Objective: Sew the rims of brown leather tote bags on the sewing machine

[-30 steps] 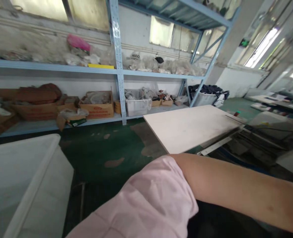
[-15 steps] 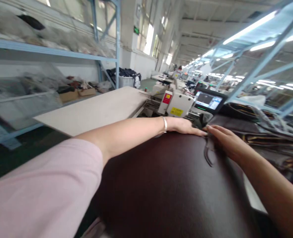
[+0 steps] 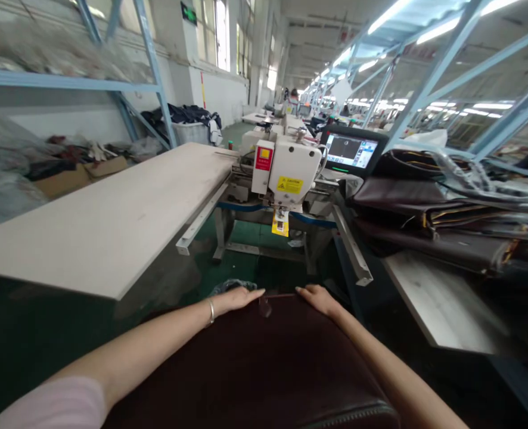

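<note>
A large dark brown leather piece point(image 3: 264, 363) bulges up between my arms at the bottom of the view. My left hand point(image 3: 235, 298), with a bracelet on the wrist, rests flat on its far left edge. My right hand point(image 3: 320, 298) lies flat on the far right edge. Both hands press the top edge, fingers stretched out and nothing grasped. Straight ahead stands a white sewing machine point(image 3: 286, 170) with a yellow label, and a control screen point(image 3: 351, 150) sits to its right.
A long pale table point(image 3: 112, 208) runs along the left. Stacked brown leather pieces point(image 3: 447, 220) lie on a table at right. Blue metal shelving point(image 3: 67, 83) with boxes and bags lines the left wall. The floor point(image 3: 246, 262) is green.
The view has swung right from the shelving to the sewing machine. Both hands now lie on the leather's far edge, lower in view and farther from the machine than half a second ago.
</note>
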Demonstrator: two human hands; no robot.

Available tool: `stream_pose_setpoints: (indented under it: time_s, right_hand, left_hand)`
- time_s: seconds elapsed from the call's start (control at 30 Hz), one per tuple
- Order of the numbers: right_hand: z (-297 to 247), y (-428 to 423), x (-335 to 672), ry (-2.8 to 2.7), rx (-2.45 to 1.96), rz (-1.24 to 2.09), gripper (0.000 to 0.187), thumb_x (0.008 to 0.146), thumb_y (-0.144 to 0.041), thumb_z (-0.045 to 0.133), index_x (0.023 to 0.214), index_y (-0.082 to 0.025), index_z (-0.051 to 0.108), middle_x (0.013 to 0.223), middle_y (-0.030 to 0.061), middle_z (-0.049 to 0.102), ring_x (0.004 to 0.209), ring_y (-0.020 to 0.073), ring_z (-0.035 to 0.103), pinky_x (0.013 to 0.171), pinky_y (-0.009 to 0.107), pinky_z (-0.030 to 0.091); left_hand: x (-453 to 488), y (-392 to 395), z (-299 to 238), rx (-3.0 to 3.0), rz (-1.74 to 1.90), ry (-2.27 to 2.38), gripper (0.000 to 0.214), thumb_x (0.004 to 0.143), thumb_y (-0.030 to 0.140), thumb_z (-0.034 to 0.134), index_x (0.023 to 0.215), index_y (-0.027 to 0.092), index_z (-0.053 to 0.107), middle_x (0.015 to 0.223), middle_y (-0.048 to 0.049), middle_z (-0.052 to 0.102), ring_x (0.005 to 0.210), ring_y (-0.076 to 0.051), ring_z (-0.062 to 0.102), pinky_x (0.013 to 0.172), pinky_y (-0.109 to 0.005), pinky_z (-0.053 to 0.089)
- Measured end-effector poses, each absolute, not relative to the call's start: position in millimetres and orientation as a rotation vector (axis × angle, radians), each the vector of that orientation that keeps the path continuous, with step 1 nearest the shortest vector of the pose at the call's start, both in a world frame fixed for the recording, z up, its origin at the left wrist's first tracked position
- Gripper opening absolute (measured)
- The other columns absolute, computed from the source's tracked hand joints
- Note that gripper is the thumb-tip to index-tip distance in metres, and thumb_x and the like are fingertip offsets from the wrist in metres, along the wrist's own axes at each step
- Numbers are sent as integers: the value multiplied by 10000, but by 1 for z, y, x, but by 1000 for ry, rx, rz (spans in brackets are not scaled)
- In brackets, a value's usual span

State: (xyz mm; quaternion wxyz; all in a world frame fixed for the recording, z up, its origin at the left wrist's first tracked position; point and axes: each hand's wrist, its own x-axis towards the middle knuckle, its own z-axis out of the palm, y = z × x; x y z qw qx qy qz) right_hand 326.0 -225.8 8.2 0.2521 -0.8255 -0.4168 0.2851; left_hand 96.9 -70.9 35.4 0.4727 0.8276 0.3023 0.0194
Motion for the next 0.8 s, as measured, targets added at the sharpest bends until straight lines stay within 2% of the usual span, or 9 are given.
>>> stream_pose_setpoints:
  time_s: [0.07, 0.13, 0.23, 0.3, 0.37, 0.47, 0.6, 0.8]
  right_hand:
    - [32, -211, 337, -1096, -2099, 729, 559, 799, -740, 481, 647, -203, 505, 664, 41, 582, 705, 204, 568, 668, 312, 424]
    - [58, -198, 347, -1048, -1965, 722, 596, 814, -785, 425, 668, -209, 466, 609, 1, 524, 586, 148, 486, 563, 275, 368]
    - [88, -184, 357, -982, -1831, 823, 620, 790, -797, 497, 615, -204, 456, 508, -25, 461, 446, 102, 380, 454, 249, 274]
    - [100, -178, 362, -920, -1721, 1038, 585, 752, -745, 628, 628, -178, 556, 508, -14, 517, 421, 95, 403, 431, 234, 285]
    - [104, -172, 367, -883, -1577, 1289, 509, 715, -649, 745, 729, -144, 678, 593, 15, 627, 465, 100, 494, 469, 220, 370]
    - [101, -163, 377, -912, -1417, 1491, 454, 641, -556, 842, 733, -128, 726, 648, 23, 683, 520, 96, 564, 554, 206, 446]
    - [95, -149, 391, -932, -1365, 1590, 506, 499, -541, 906, 695, -109, 729, 647, 40, 693, 548, 120, 605, 594, 227, 473]
    - [94, -117, 414, -931, -1361, 1466, 429, 571, -479, 890, 636, -116, 671, 584, 10, 633, 512, 97, 530, 564, 225, 408]
  left_hand:
    - [111, -48, 44, 1898, -51, 723, 667, 837, 764, 507, 962, 142, 714, 966, -103, 699, 896, -264, 654, 802, -338, 513]
    - [124, -26, 58, 1822, -89, 724, 730, 706, 842, 573, 828, 135, 705, 776, -96, 678, 677, -216, 613, 614, -291, 454]
    - [139, -4, 87, 1913, 17, 755, 739, 570, 871, 651, 658, 138, 617, 589, -40, 564, 504, -135, 456, 489, -260, 290]
    - [144, 3, 106, 1959, 69, 756, 752, 543, 898, 631, 601, 151, 559, 557, -24, 518, 486, -120, 414, 479, -263, 240]
    - [147, 7, 121, 1955, 82, 771, 760, 512, 911, 622, 594, 160, 535, 557, -20, 504, 487, -120, 410, 479, -265, 222]
    - [147, 15, 132, 1952, 80, 804, 752, 485, 904, 627, 602, 167, 532, 567, -13, 485, 499, -119, 404, 481, -264, 218]
    - [145, 40, 133, 2044, 66, 807, 726, 506, 886, 617, 551, 176, 470, 537, 11, 387, 491, -100, 322, 486, -267, 180]
    - [156, 84, 124, 2109, 118, 879, 720, 512, 885, 610, 566, 178, 482, 554, 10, 392, 513, -110, 323, 512, -272, 201]
